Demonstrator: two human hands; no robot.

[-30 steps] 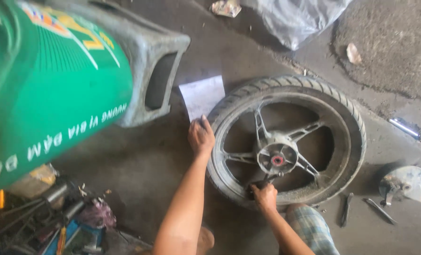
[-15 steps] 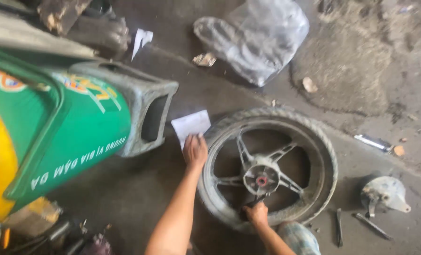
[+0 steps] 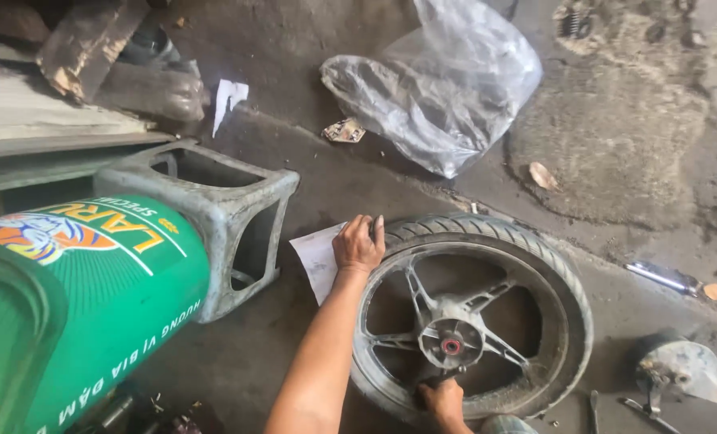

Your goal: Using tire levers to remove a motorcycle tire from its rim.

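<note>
A big green drum-shaped cooler (image 3: 93,313) lies at the left, its label showing yellow lettering and an orange tiger picture. Up top, a crumpled clear plastic bag (image 3: 439,96) sits on the floor. Beside it lies a small scrap (image 3: 344,131), possibly torn packaging.

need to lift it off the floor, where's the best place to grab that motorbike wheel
Probably by a spoke near the hub, reaching down from above: the wheel lies flat and the gaps between spokes are open for fingers. The left hand rests on its rim.
</note>
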